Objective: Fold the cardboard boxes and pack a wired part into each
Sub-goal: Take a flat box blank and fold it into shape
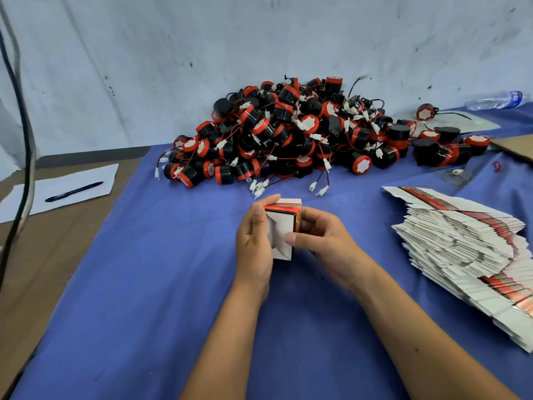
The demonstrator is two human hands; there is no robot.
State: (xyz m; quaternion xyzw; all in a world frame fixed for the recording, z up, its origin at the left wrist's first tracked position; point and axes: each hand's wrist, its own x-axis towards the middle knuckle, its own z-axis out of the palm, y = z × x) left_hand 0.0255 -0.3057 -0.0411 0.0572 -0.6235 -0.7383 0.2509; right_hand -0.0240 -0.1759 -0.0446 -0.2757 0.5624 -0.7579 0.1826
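Observation:
A small cardboard box [281, 232], white inside with a red and black printed band, is held between both hands above the blue cloth [150, 255]. My left hand [253, 241] grips its left side, fingers curled over the top edge. My right hand [320, 235] holds the right side, with the thumb pressing a white flap on the near face. Behind lies a big pile of wired parts [302, 131]: black cylinders with red rims, red and black wires and white plugs. A fanned stack of flat unfolded boxes [467, 249] lies at the right.
A white sheet of paper [57, 192] with a dark pen [73, 192] lies at the left on brown cardboard. Black cables [23, 111] hang at the far left. A plastic water bottle [496, 100] lies at the back right, near a flat cardboard piece [516, 148].

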